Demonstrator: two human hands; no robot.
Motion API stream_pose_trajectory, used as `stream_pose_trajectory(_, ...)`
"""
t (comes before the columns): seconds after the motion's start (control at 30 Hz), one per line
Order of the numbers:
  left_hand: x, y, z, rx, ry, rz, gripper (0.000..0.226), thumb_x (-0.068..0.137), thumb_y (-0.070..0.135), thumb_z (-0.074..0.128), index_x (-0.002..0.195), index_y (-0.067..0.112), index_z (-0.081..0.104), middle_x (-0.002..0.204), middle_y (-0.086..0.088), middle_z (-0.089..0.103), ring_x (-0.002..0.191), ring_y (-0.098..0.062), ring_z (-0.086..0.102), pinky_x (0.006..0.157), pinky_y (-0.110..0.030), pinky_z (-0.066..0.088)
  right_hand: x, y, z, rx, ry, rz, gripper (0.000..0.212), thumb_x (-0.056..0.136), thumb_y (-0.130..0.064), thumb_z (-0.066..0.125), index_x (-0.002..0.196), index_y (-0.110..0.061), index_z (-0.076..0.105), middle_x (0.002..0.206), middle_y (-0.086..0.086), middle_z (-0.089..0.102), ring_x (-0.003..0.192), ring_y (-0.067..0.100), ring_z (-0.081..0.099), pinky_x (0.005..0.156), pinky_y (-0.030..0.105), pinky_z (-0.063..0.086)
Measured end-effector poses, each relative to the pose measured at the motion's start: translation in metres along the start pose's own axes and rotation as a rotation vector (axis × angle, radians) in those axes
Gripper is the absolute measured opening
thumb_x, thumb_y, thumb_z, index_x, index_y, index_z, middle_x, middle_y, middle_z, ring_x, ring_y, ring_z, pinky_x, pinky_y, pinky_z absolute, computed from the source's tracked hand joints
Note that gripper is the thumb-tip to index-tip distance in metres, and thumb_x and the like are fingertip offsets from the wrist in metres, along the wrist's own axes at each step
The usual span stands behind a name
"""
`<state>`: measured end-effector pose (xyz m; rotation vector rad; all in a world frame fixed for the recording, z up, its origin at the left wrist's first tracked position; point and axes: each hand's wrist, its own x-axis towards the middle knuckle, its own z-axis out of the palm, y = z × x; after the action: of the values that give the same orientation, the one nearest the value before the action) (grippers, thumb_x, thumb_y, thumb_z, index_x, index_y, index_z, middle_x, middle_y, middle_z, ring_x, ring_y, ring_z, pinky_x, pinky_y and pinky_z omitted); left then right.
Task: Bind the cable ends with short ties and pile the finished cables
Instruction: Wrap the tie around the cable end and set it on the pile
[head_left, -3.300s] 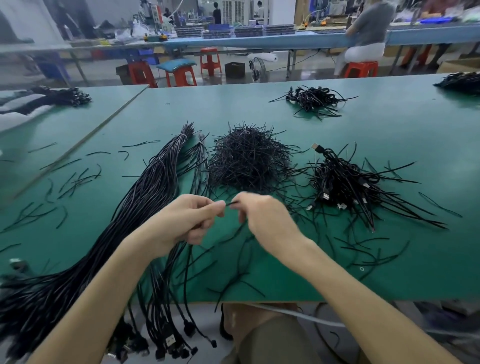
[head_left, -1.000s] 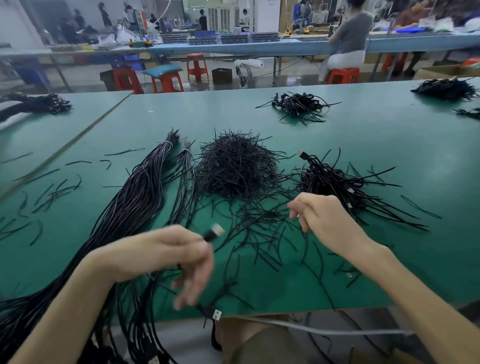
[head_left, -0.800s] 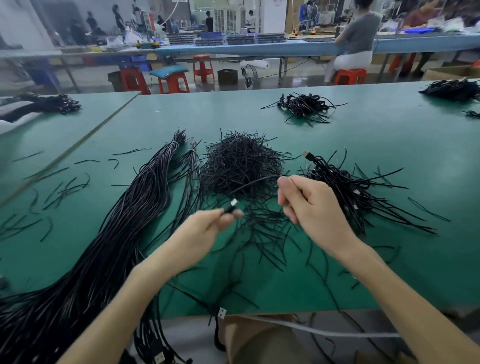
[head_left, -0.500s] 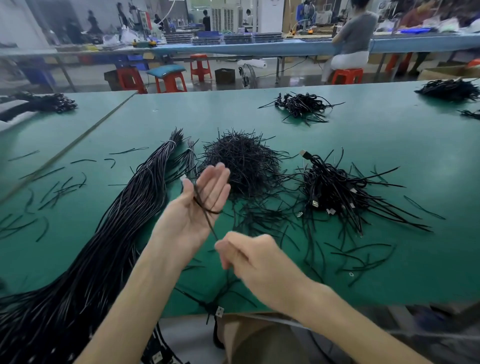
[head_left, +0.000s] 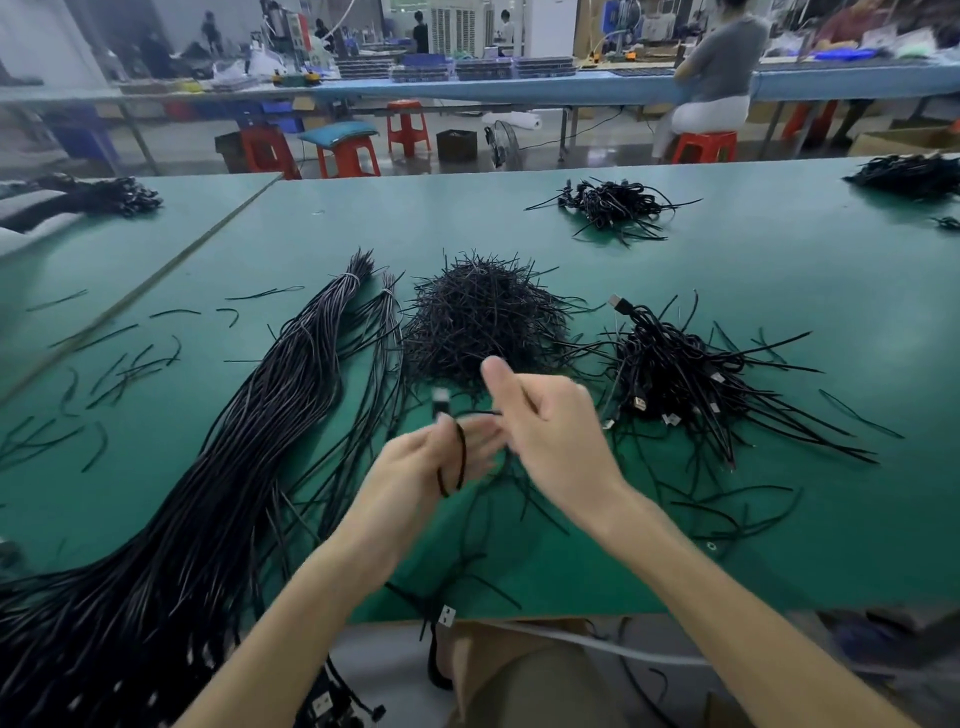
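My left hand (head_left: 415, 467) holds a black cable (head_left: 458, 457) looped around its fingers, the plug end sticking up above them. My right hand (head_left: 550, 426) is just right of it, blurred, pinching the same cable's strand. Behind the hands lies a mound of short black ties (head_left: 483, 317). A pile of finished coiled cables (head_left: 675, 374) sits to the right. A long bundle of unbound cables (head_left: 234, 457) runs from the back centre down past the table's near left edge.
The green table (head_left: 779, 270) also carries loose ties scattered at left (head_left: 114, 364) and in front, and further cable heaps at the back (head_left: 613, 205) and far right (head_left: 909, 174). A person sits at the blue bench behind. Red stools stand on the floor.
My left hand was flat and raised with the cable across its palm; now the cable is looped around its fingers. My right hand rose from near the table's edge to beside the left.
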<state>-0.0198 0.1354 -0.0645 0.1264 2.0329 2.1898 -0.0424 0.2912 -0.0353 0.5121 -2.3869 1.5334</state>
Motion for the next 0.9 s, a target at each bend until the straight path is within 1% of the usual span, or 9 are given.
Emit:
stream_pose_trajectory(0.13,0.010,0.020,-0.008,-1.105,0.090,-0.067,0.049,0.111,0.028,0.032,0.126,-0.009,0.061,0.129,-0.022,0.067,0.120,-0.031,0.067,0.101,-0.041,0.051,-0.036,0.003,0.027,-0.054,-0.145,-0.092,0.057,0.107,-0.051,0.038,0.057,-0.023,0.032,0.046,-0.006,0.032,0.043,0.015,0.030,0.048,0.036,0.025)
stream_pose_trajectory(0.2,0.006,0.038,-0.016,-1.226,0.033,-0.008,0.035,0.106,0.021,0.040,0.103,0.002,0.070,0.093,-0.003,0.073,0.077,-0.013,0.072,0.072,-0.031,0.058,-0.044,0.013,0.029,-0.090,-0.186,-0.090,0.057,0.107,-0.050,0.037,0.058,-0.025,0.026,0.048,-0.006,0.027,0.044,0.015,0.026,0.050,0.032,0.021)
stream_pose_trajectory(0.27,-0.003,0.049,-0.019,-0.941,0.001,0.032,0.031,0.105,0.024,0.045,0.079,0.017,0.062,0.062,0.010,0.042,0.046,-0.007,0.035,0.046,-0.022,0.035,-0.036,0.023,0.021,-0.097,-0.149,-0.061,0.059,0.107,-0.047,0.038,0.056,-0.019,0.029,0.047,-0.001,0.029,0.043,0.012,0.025,0.050,0.030,0.022)
stream_pose_trajectory(0.33,-0.015,0.052,-0.021,-0.339,-0.027,0.116,0.041,0.105,0.034,0.047,0.067,0.021,0.055,0.059,0.006,0.029,0.048,-0.013,0.020,0.047,-0.025,0.020,-0.023,0.026,0.008,-0.123,-0.057,-0.027,0.060,0.107,-0.042,0.041,0.054,-0.019,0.028,0.046,-0.003,0.029,0.042,0.012,0.025,0.048,0.030,0.023)
stream_pose_trajectory(0.47,-0.020,0.036,-0.013,0.351,-0.359,0.058,0.042,0.103,0.036,0.048,0.068,0.019,0.063,0.054,-0.002,0.047,0.046,-0.015,0.037,0.047,-0.020,0.031,-0.013,0.021,0.000,-0.168,0.106,-0.003,0.062,0.108,-0.039,0.046,0.054,-0.021,0.022,0.043,-0.007,0.025,0.043,0.014,0.025,0.047,0.038,0.027)
stream_pose_trajectory(0.57,-0.011,0.020,0.001,0.546,-0.229,0.100,0.036,0.108,0.018,0.048,0.079,0.014,0.070,0.071,-0.007,0.073,0.063,-0.024,0.065,0.064,-0.035,0.053,-0.017,0.014,0.013,-0.071,0.122,0.059,0.063,0.107,-0.043,0.045,0.054,-0.013,0.029,0.044,-0.006,0.033,0.045,0.010,0.029,0.048,0.037,0.031)
stream_pose_trajectory(0.63,-0.007,0.010,0.002,0.345,-0.077,0.108,0.029,0.106,0.012,0.049,0.092,0.012,0.074,0.087,-0.004,0.079,0.085,-0.013,0.072,0.084,-0.032,0.058,-0.019,0.011,0.018,0.123,0.118,0.146,0.065,0.106,-0.046,0.043,0.056,-0.004,0.037,0.045,-0.008,0.038,0.046,0.010,0.034,0.050,0.033,0.034)
stream_pose_trajectory(0.77,0.002,0.000,0.007,-0.336,0.035,0.005,0.047,0.105,0.033,0.042,0.130,-0.001,0.065,0.124,-0.023,0.070,0.119,-0.031,0.067,0.105,-0.041,0.051,-0.031,0.007,0.024,0.132,0.073,0.066,0.062,0.108,-0.046,0.040,0.054,-0.016,0.046,0.046,-0.008,0.044,0.045,0.008,0.040,0.053,0.031,0.038)
stream_pose_trajectory(0.9,0.011,0.012,0.004,-0.931,0.050,-0.155,0.043,0.110,0.029,0.034,0.127,0.002,0.063,0.116,-0.005,0.075,0.100,-0.017,0.075,0.085,-0.033,0.060,-0.048,0.011,0.035,0.003,-0.081,0.063,0.053,0.106,-0.053,0.036,0.063,-0.024,0.045,0.051,-0.005,0.046,0.048,0.012,0.044,0.052,0.035,0.035)
